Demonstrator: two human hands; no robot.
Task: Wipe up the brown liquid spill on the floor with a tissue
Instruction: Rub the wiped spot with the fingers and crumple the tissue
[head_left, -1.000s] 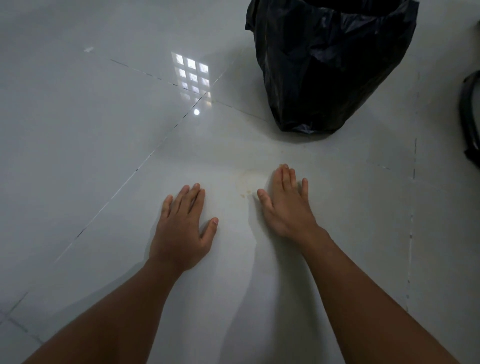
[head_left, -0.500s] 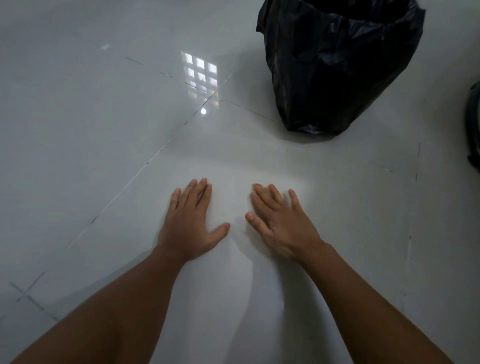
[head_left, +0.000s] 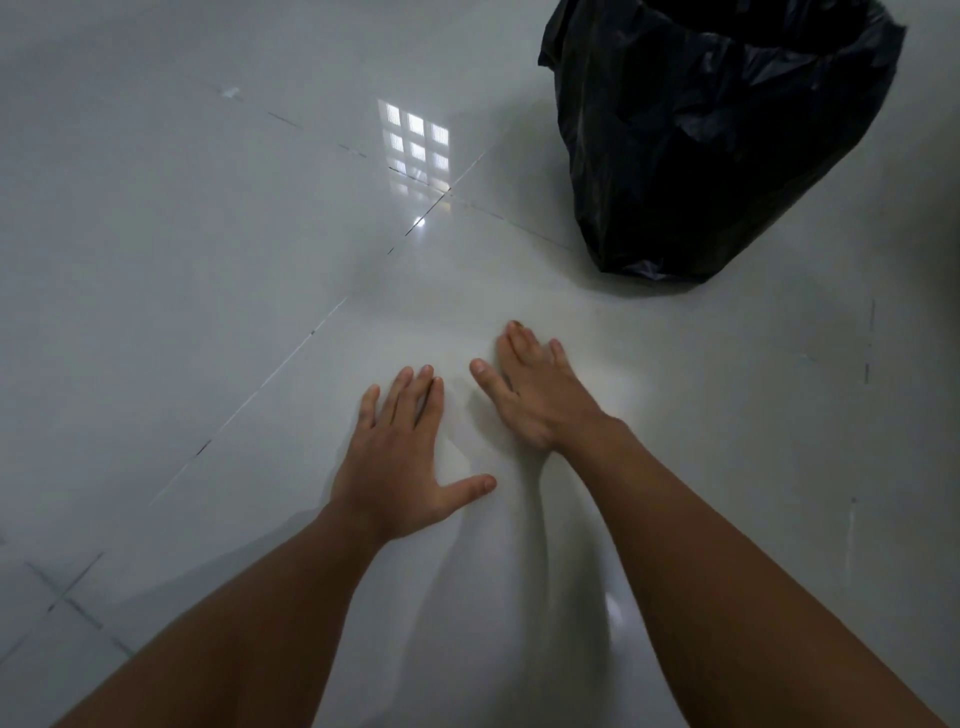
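My left hand (head_left: 402, 457) and my right hand (head_left: 543, 397) lie flat, palms down, on the glossy white tile floor (head_left: 208, 260), fingers spread and a small gap between them. Under and between them a thin white tissue (head_left: 460, 423) is spread on the floor, hard to tell from the tile, with a faint crease beside my left thumb. Neither hand grips it. The right hand reaches a little farther forward than the left. No brown stain shows clearly at this moment; the hands and tissue cover that spot.
A black bin bag (head_left: 711, 145) stands open at the back right, close beyond my right fingertips. A window reflection (head_left: 415, 145) glares on the tiles at the back centre. Dark grout lines cross the floor to the left and right.
A faint brown stain between my hands one second ago no longer shows. My right hand slid back toward me, then forward again, ending nearer the left hand.
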